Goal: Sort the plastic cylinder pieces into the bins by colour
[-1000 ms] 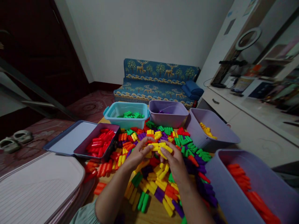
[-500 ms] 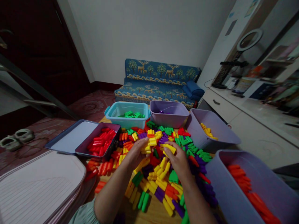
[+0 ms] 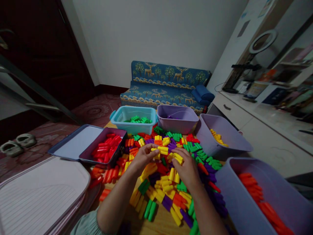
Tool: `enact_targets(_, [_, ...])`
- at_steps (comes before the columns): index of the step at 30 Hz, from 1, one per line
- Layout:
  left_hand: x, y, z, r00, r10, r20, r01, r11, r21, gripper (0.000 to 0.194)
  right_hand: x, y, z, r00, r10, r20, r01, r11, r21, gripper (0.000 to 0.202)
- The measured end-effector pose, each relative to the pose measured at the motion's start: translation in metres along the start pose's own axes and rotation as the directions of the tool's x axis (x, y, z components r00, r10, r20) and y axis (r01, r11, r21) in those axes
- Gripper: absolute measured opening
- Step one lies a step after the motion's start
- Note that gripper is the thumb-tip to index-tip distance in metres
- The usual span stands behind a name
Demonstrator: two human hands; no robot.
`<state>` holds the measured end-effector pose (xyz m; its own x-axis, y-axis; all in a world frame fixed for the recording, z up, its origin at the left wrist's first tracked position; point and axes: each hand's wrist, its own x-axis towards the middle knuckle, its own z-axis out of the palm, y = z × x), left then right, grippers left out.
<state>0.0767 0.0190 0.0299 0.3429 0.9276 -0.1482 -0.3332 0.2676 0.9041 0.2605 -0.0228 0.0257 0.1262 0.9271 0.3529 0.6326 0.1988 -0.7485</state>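
Pinching yellow pieces (image 3: 163,150) between thumb and fingers of the left hand (image 3: 142,159) at frame centre; pinching another yellow piece (image 3: 178,159) in the right hand (image 3: 186,166), just beside. Apparently fitting or parting them, cannot tell which; seems to call next for a steady grip with ends lined up. Looks like smooth moulded plastic, ribbed into joined tubes. Held over a mixed-colour heap (image 3: 167,202) on a wood-grained tabletop (image 3: 157,225), lower centre.
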Motion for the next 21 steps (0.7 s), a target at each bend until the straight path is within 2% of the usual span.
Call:
enact_targets(2, [-0.001, 0.000, 0.001, 1.000, 0.008, -0.013, -0.008, 0.999, 0.044, 0.040, -0.001, -0.008, -0.003, 0.998, 0.039, -0.044, -0.034, 0.993, 0.115, 0.023])
enact_targets(4, [-0.001, 0.000, 0.002, 1.000, 0.012, 0.007, -0.012, 0.996, 0.085, 0.040, -0.003, -0.017, -0.004, 0.996, 0.091, 0.006, -0.090, 0.972, 0.218, 0.024])
enact_targets(6, [-0.001, 0.000, 0.003, 0.999, 0.030, 0.040, -0.035, 0.993, 0.113, 0.042, -0.004, -0.023, -0.003, 0.992, 0.097, 0.085, -0.115, 0.961, 0.253, 0.027])
enact_targets(8, [-0.001, 0.001, 0.004, 0.997, 0.061, 0.052, -0.067, 0.989, 0.130, 0.042, -0.006, -0.025, -0.001, 0.993, 0.051, 0.104, -0.074, 0.971, 0.229, 0.022])
enact_targets(11, [0.000, 0.001, 0.008, 0.995, 0.098, 0.031, -0.101, 0.986, 0.129, 0.039, -0.007, -0.025, 0.003, 0.999, -0.013, 0.045, 0.004, 0.981, 0.192, 0.014])
enact_targets(15, [-0.001, -0.004, 0.016, 0.976, 0.185, -0.112, -0.179, 0.982, 0.067, 0.038, -0.009, -0.025, 0.007, 1.000, 0.014, -0.022, -0.008, 0.976, 0.220, 0.015])
enact_targets(17, [-0.001, -0.007, 0.019, 0.973, 0.157, -0.172, -0.159, 0.987, 0.003, 0.041, -0.010, -0.027, 0.008, 0.999, 0.009, -0.038, -0.001, 0.977, 0.215, 0.016])
enact_targets(21, [0.000, -0.010, 0.015, 0.980, 0.066, -0.189, -0.083, 0.993, -0.085, 0.045, -0.010, -0.027, 0.006, 0.994, -0.095, -0.049, 0.099, 0.991, 0.087, 0.016])
